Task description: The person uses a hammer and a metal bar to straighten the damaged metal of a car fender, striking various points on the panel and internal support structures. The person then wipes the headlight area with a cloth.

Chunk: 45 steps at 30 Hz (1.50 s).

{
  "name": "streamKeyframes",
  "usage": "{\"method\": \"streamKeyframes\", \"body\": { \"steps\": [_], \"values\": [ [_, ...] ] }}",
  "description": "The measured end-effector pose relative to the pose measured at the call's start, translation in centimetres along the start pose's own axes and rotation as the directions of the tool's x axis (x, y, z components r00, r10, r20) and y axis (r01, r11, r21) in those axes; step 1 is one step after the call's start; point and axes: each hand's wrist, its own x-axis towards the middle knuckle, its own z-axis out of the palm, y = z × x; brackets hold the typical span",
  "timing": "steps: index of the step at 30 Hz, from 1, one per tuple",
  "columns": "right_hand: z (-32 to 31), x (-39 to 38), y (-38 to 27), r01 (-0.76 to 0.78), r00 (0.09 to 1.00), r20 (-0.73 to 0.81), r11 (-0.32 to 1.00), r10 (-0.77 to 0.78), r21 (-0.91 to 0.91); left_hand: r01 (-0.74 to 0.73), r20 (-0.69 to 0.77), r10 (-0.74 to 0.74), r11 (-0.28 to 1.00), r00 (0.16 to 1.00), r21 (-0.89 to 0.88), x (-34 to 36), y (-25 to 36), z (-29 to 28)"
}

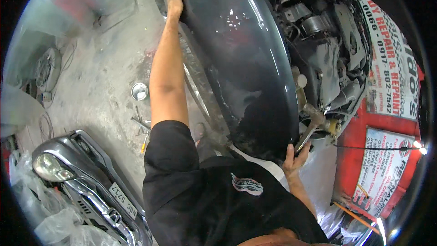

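Note:
A long, glossy dark car body panel [236,64], with dull patches on its lower part, runs along the open engine bay. My left hand [174,4] reaches forward and grips its far left edge beside a small fitting. My right hand [296,158] is closed on the near right corner of the panel. Just above my right fingers lies an angled metal piece [309,132]; whether my hand holds it too, I cannot tell. A narrow sill-like strip [195,89] shows along the panel's left side.
The engine bay [323,54] is at right, before red-backed banners [382,168]. A tin [140,91] and scattered tools [141,124] lie on the concrete floor [109,54]. A detached bumper with headlight [86,168] rests lower left by plastic sheeting [54,209], a wheel [48,69] and cables.

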Motion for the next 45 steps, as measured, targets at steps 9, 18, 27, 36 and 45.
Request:
{"method": "streamKeyframes", "body": {
  "steps": [9, 18, 27, 36, 45],
  "values": [
    [0.4, 2.0, -1.8, 0.119, 0.993, 0.001, 0.985, -0.120, 0.124, -0.419, 0.099, 0.408, 0.870, 0.908, 0.259, -15.2, 7.5, -4.7],
    [-0.7, 1.4, -1.2, 0.139, 0.987, 0.058, 0.975, -0.151, 0.172, -0.515, 0.141, 0.500, 0.782, 0.854, 0.349, -39.7, 15.0, -3.3],
    [-1.0, 1.9, 0.2, 0.249, 0.963, 0.021, 0.916, -0.269, 0.316, -0.487, 0.274, 0.407, 0.787, 0.871, 0.379, -59.7, 14.5, -1.8],
    [-4.0, 0.1, 2.7, 0.243, 0.964, -0.036, 0.813, -0.265, 0.530, -0.431, 0.412, 0.266, 0.817, 0.871, 0.383, -69.6, 12.6, -4.2],
    [-12.1, -8.1, 13.5, 0.065, 0.984, 0.096, 0.798, -0.152, 0.599, -0.594, 0.427, 0.443, 0.729, 0.788, 0.341, -69.9, 22.6, 0.7]
  ]
}}
